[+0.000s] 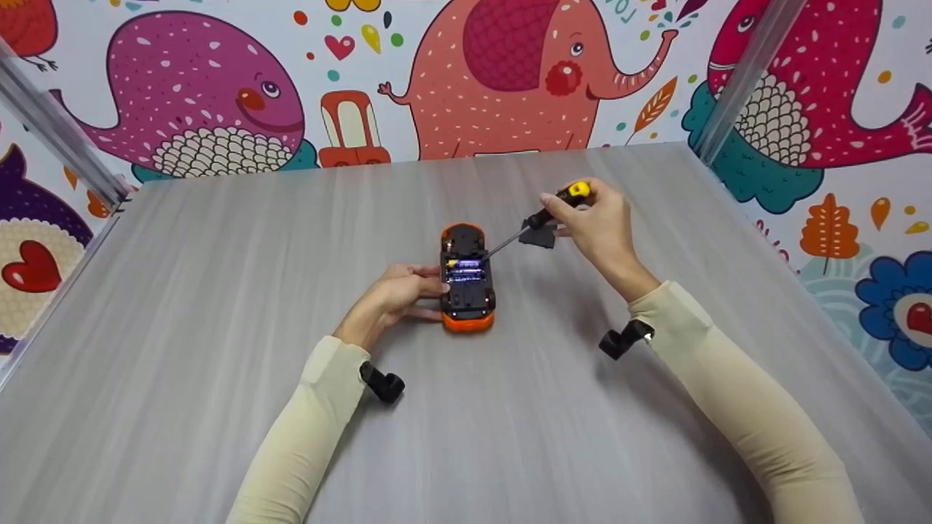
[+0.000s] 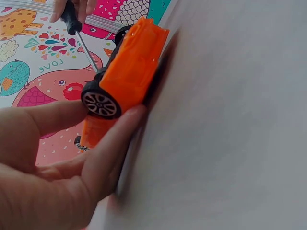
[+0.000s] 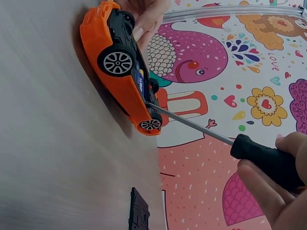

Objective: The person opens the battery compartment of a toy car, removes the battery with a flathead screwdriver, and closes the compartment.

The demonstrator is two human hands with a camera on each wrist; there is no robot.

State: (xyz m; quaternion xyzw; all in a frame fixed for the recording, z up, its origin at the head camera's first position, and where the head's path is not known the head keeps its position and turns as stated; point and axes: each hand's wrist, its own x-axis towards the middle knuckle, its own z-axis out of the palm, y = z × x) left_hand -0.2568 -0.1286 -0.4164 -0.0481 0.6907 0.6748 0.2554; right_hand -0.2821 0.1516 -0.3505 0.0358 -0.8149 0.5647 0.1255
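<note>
An orange toy car [image 1: 468,298] lies upside down on the table, its black underside up. Several purple batteries [image 1: 466,271] sit in its uncovered compartment. My left hand [image 1: 397,295] holds the car by its left side; in the left wrist view the fingers [image 2: 120,129] lie along the orange body beside a wheel. In my right hand [image 1: 601,222] is a screwdriver [image 3: 266,160] with a black and yellow handle. Its metal shaft slants down to the edge of the battery compartment, where the tip touches. A black battery cover [image 1: 537,234] lies on the table below the right hand.
The grey wood-grain table [image 1: 218,291] stretches around the car. Behind it stands a wall panel [image 1: 364,58] printed with cartoon animals, with more printed panels at both sides. Black wrist cameras [image 1: 382,383] are strapped over both sleeves.
</note>
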